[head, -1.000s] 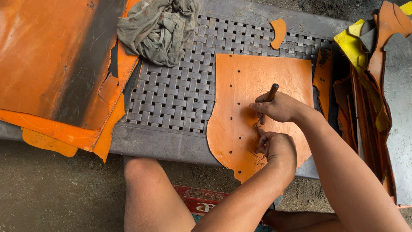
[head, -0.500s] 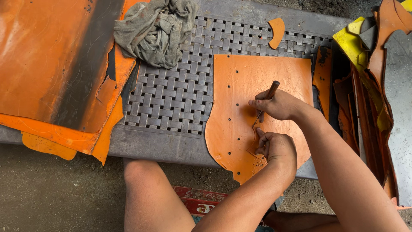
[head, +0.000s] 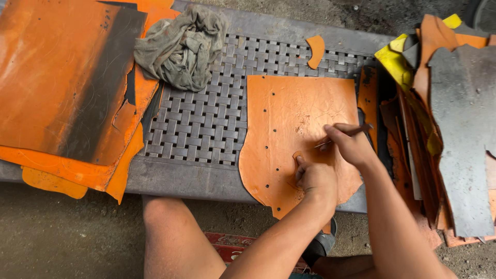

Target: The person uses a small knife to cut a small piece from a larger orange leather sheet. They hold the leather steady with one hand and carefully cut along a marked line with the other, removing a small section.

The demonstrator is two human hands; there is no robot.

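Change noted: against the views half a second and one second back, the tool in the right hand [head: 351, 147] has dropped from a steep, near-upright stand to a low, almost flat lie across the leather. Its dark handle end now points right, toward the scrap pile, and its working end points left, toward the left hand. In my judgement this shows a shift from punching or pressing straight down to scoring or tracing along the surface. The leather piece and the left hand sit much as they did.

Hands: the right hand is closed around the slim dark-handled tool [head: 347, 132] in a pen-like grip. The left hand [head: 315, 178] is curled, fingertips pressing the sheet down just beside the tool tip; it pins the sheet and grips nothing.

Work piece: the orange leather piece [head: 289, 119] lies flat on the woven-lattice metal counter [head: 206, 124], right of centre, its lower edge overhanging the front rim. It has straight upper edges, a curved cut-in at lower left, a row of small dark punched holes down the left side, and a scuffed patch near the middle.

Surroundings: a grey rag [head: 181, 46] lies at the back left, stacked orange sheets [head: 62, 88] to the left, mixed leather offcuts [head: 439, 129] to the right.
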